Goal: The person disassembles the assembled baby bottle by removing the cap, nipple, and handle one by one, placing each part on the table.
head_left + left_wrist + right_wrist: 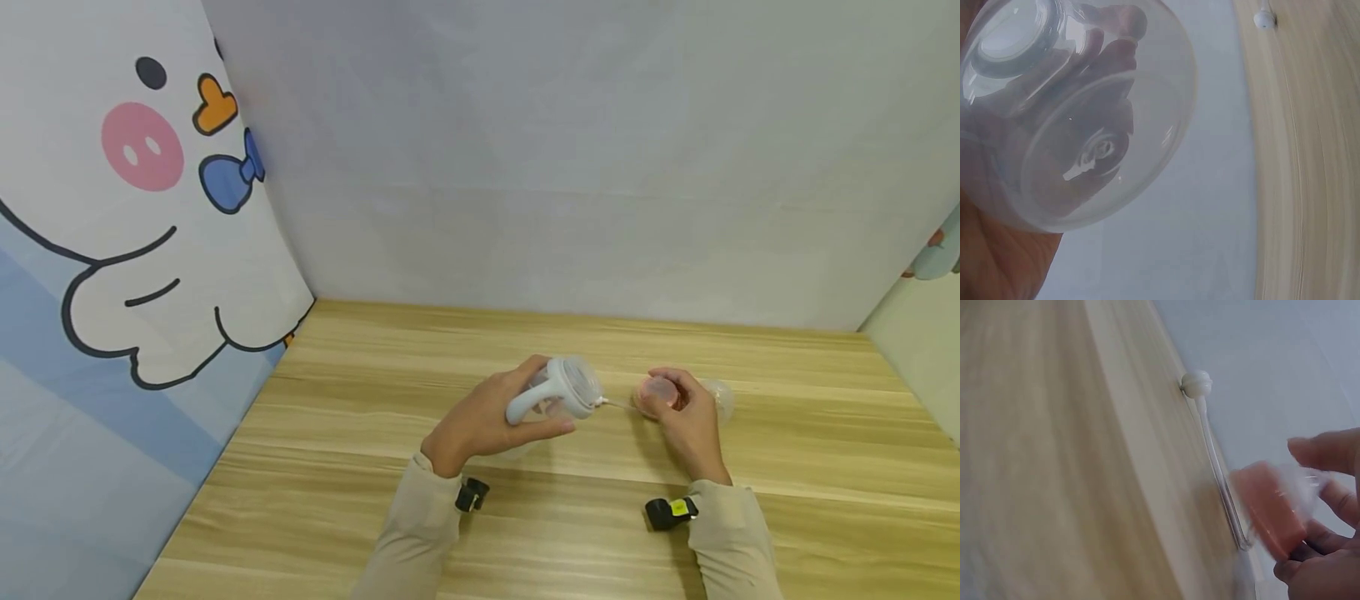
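Left hand (483,417): fingers curled round bottle (572,388) (tilted, mouth toward right hand (692,419)). Right fingers: holding pink cap (1269,509), straw (1215,461) beside it.

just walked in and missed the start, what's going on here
A person's left hand holds a tilted clear bottle above the table. Their right hand holds a small pink piece, apart from the bottle. A straw with a white ball end shows between them; whether it's attached to the pink piece is unclear.
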Available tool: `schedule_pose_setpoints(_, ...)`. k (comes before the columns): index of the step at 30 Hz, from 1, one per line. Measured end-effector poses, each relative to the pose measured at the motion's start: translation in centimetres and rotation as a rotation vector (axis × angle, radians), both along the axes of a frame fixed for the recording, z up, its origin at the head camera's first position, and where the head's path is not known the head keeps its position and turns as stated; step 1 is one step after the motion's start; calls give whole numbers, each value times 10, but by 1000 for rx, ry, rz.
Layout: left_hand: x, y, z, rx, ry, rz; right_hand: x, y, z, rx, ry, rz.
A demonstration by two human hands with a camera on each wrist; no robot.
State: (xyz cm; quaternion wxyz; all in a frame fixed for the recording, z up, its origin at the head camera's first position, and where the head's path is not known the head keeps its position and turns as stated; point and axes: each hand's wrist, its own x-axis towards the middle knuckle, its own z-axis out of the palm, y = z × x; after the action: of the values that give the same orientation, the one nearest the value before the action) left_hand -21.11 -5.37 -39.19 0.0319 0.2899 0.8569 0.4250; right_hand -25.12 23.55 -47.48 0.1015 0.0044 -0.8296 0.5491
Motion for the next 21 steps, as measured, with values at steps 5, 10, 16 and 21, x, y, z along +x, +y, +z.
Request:
schedule_pose_setpoints(5,0,1,0,-4,1,3,0,2,0,-17,-33,15)
schedule_pose_setpoints(10,-1,1,0,-9,2,5,0,4,0,10,-94,9)
schedule_pose_setpoints(16,-2,1,-1,-1,-1,-2,-1,5,-2,5,-149,23)
schedule_pose_setpoints(21,-1,1,-1,3,0,-5,-1,7,-1,-8,-186,11)
